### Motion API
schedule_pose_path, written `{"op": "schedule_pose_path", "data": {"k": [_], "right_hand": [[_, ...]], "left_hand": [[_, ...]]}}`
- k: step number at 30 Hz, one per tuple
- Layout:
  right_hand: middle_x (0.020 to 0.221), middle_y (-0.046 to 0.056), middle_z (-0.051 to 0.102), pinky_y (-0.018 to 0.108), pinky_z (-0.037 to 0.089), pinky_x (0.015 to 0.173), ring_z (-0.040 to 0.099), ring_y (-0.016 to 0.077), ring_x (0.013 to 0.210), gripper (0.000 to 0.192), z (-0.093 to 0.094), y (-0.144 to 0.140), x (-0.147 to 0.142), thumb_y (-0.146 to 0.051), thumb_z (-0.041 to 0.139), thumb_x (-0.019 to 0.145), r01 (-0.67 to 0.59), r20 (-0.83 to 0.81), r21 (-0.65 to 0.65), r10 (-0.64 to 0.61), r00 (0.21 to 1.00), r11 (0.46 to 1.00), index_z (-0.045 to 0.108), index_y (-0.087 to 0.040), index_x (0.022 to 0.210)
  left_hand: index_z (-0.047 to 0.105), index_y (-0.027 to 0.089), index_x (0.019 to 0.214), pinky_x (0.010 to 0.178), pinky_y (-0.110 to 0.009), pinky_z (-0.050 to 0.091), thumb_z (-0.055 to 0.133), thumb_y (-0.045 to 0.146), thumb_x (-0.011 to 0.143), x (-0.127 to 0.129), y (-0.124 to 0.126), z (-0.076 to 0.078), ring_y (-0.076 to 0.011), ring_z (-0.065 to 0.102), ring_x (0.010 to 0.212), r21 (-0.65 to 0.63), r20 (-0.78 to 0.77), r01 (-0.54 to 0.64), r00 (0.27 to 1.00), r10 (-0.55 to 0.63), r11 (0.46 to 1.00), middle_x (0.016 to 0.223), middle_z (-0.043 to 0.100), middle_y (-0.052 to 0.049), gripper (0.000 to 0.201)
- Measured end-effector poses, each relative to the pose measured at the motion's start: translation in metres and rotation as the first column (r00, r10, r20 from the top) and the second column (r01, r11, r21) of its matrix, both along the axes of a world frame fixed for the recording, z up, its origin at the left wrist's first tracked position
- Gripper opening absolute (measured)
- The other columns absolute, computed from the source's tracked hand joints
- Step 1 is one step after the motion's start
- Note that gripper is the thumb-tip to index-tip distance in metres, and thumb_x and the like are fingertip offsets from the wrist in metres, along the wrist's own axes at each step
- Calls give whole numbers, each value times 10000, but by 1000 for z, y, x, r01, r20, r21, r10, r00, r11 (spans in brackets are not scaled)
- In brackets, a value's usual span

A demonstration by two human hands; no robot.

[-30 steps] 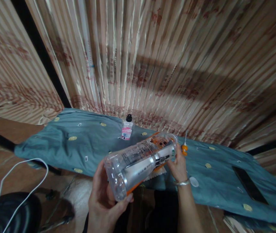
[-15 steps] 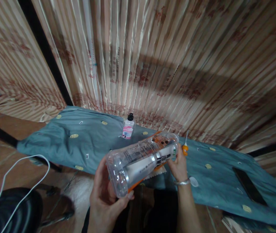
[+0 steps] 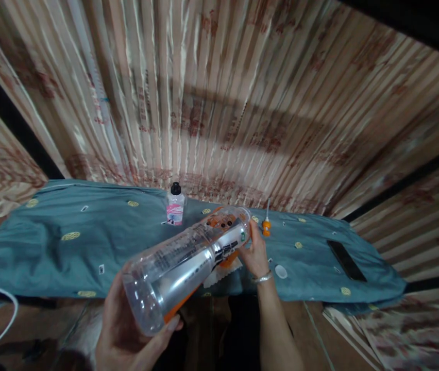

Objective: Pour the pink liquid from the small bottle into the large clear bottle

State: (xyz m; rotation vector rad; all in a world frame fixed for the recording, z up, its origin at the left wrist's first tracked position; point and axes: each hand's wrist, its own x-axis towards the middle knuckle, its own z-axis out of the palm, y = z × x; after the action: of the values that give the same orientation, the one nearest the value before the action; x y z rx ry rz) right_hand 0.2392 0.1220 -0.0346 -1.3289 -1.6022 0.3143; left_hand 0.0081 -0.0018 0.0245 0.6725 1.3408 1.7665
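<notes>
In the head view, we see a clear plastic bottle (image 3: 188, 265) held tilted above the teal patterned cloth (image 3: 127, 245). The left hand (image 3: 124, 340) is closed around its near end, and the right hand (image 3: 256, 253) grips its far end. We also see a small black-capped bottle (image 3: 175, 206), an orange pump head (image 3: 266, 227) and a dark smartphone (image 3: 346, 260).

The place looks like a home, though which room cannot be told. At twelve o'clock a striped curtain (image 3: 204, 77) with reddish printed motifs hangs in close folds. Below it, from eight round to four o'clock, a teal cloth (image 3: 304, 270) with small yellow motifs spreads out. A dark phone (image 3: 346, 260) lies at four; brown floor tiles (image 3: 314, 340) show at five.
</notes>
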Motion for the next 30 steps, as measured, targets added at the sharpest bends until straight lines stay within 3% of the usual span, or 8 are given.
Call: {"op": "schedule_pose_path", "data": {"k": [3, 9, 18, 30], "right_hand": [[1344, 116, 657, 437, 529, 1036, 648, 293, 1219, 645, 0, 0, 0, -400, 645, 836, 12, 4, -1, -12, 1000, 1000, 457, -206, 1422], [1282, 118, 696, 425, 568, 970, 680, 297, 1163, 656, 1, 0, 0, -370, 657, 815, 12, 1, -20, -12, 1000, 1000, 463, -194, 1417], [1262, 117, 706, 409, 576, 951, 695, 285, 1131, 646, -1, 0, 0, -352, 669, 818, 24, 17, 5, -24, 1000, 1000, 477, -194, 1414], [1287, 124, 690, 430, 556, 982, 671, 299, 1170, 647, 0, 0, 1, -415, 651, 830, 15, -1, -29, -15, 1000, 999, 472, -179, 1405]], "left_hand": [[597, 278, 1360, 502, -189, 592, 940, 263, 477, -1, 0, 0, -275, 718, 958, 3, 41, 11, 999, -11, 1000, 1403, 628, -78, 947], [579, 282, 1382, 511, -189, 594, 947, 259, 458, -5, 1, -3, -378, 624, 1215, -10, 1, 23, 1000, -23, 1000, 1404, 630, -85, 995], [581, 292, 1382, 484, -200, 597, 947, 267, 441, -3, 1, 0, -334, 693, 1040, -20, 13, 12, 1000, -12, 1000, 1400, 627, -73, 1010], [567, 296, 1397, 511, -176, 601, 945, 253, 452, -2, 0, 2, -370, 633, 1190, -20, 15, 4, 1000, -4, 1000, 1464, 582, -56, 1018]]}}
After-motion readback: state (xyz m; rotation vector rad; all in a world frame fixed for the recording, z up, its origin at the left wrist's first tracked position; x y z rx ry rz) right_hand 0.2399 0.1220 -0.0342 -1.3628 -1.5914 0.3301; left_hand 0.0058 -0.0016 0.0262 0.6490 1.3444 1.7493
